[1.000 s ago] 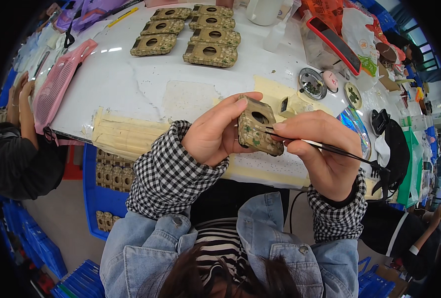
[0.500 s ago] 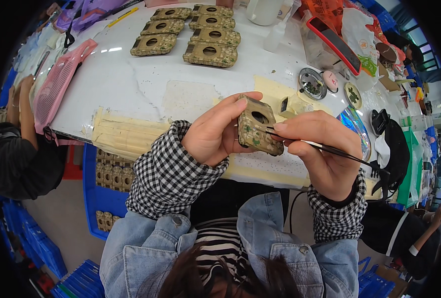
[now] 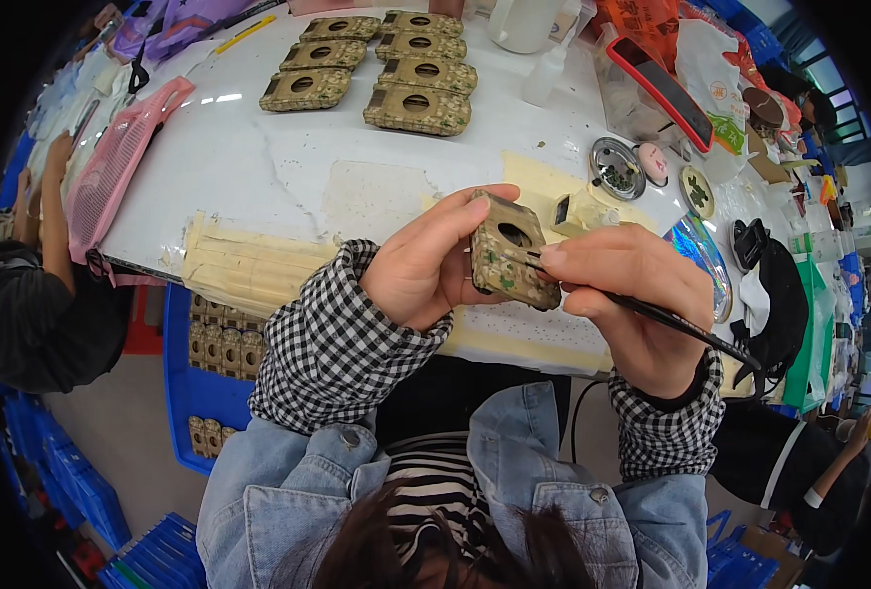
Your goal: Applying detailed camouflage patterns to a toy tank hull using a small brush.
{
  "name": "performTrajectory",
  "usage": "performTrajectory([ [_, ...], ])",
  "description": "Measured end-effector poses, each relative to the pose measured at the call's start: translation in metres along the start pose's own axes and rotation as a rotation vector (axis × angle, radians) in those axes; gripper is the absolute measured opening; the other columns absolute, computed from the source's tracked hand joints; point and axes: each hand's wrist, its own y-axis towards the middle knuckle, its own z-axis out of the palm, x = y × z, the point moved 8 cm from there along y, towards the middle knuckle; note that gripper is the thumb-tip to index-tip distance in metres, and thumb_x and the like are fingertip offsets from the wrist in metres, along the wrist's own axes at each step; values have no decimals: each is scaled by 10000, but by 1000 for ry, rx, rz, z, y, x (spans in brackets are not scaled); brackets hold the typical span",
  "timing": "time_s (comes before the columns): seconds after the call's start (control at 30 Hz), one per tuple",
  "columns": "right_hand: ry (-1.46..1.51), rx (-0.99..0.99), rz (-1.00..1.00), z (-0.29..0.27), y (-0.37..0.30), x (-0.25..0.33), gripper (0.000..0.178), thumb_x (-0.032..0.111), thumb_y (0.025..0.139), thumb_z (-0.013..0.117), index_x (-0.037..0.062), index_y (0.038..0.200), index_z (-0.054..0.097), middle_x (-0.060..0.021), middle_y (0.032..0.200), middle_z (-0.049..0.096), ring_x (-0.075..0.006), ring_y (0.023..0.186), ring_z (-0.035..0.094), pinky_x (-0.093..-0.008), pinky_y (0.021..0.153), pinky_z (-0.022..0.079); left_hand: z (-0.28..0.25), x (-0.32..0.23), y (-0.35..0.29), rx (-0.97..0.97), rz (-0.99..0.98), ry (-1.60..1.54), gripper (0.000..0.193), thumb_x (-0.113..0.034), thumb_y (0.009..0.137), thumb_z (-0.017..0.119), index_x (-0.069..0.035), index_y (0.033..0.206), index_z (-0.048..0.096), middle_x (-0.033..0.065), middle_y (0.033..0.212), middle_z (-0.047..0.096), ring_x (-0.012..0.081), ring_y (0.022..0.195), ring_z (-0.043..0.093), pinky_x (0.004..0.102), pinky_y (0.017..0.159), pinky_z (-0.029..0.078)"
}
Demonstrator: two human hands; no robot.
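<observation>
Head view: your left hand [image 3: 418,270] grips a camouflage-patterned case [image 3: 504,273] between thumb and fingers, holding it tilted above the near part of the white table [image 3: 229,162]. Your right hand [image 3: 642,280] pinches black tweezers [image 3: 715,341], their tips at the case's face, just beside its round opening; whether they touch it cannot be told. Beyond your hands, matching cases [image 3: 445,118] lie in two columns, three left, four right, and more sit in a blue tray [image 3: 215,395] below the table's edge on your left. A round metal dish [image 3: 612,155] of small dark pieces [image 3: 617,179] lies past your right hand
</observation>
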Motion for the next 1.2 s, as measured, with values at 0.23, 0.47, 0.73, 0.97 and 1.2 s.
performTrajectory([
  [0.23, 1, 9, 3, 0, 0, -1, 239, 70, 718, 733, 10, 938, 660, -100, 887, 662, -247, 820, 648, -311, 699, 517, -1, 0, 0, -10, -4, 2, 438, -301, 991, 286, -46, 1342, 349, 151, 1232, 519, 221, 1087, 560, 358, 898, 492],
  [0.47, 26, 22, -31, 0, 0, 0, 263, 48, 714, 727, 14, 967, 665, -115, 938, 662, -254, 841, 648, -311, 715, 525, 0, 0, -2, -9, -21, -8, 441, -304, 991, 286, -56, 1352, 339, 153, 1242, 509, 230, 1096, 556, 372, 906, 492],
  [0.73, 36, 83, -42, 1, 4, 0, 274, 65, 720, 722, 29, 986, 668, -119, 961, 659, -260, 844, 648, -318, 718, 529, 1, 0, -3, 2, -30, -11, 445, -297, 985, 298, -56, 1358, 336, 143, 1233, 513, 226, 1088, 558, 376, 886, 504],
  [0.97, 35, 91, -52, 2, 3, 0, 293, 64, 704, 732, 41, 990, 670, -118, 959, 660, -263, 832, 650, -316, 709, 530, 1, 0, -3, -20, -35, -35, 437, -286, 980, 306, -63, 1354, 345, 134, 1207, 524, 217, 1061, 570, 372, 865, 514],
  [1.2, 56, 91, -47, 3, 3, -1, 303, 55, 694, 738, 47, 990, 671, -113, 959, 661, -260, 819, 652, -314, 699, 530, 1, 1, -3, 1, -36, -36, 438, -289, 979, 308, -61, 1351, 348, 138, 1217, 516, 220, 1064, 569, 374, 868, 513],
])
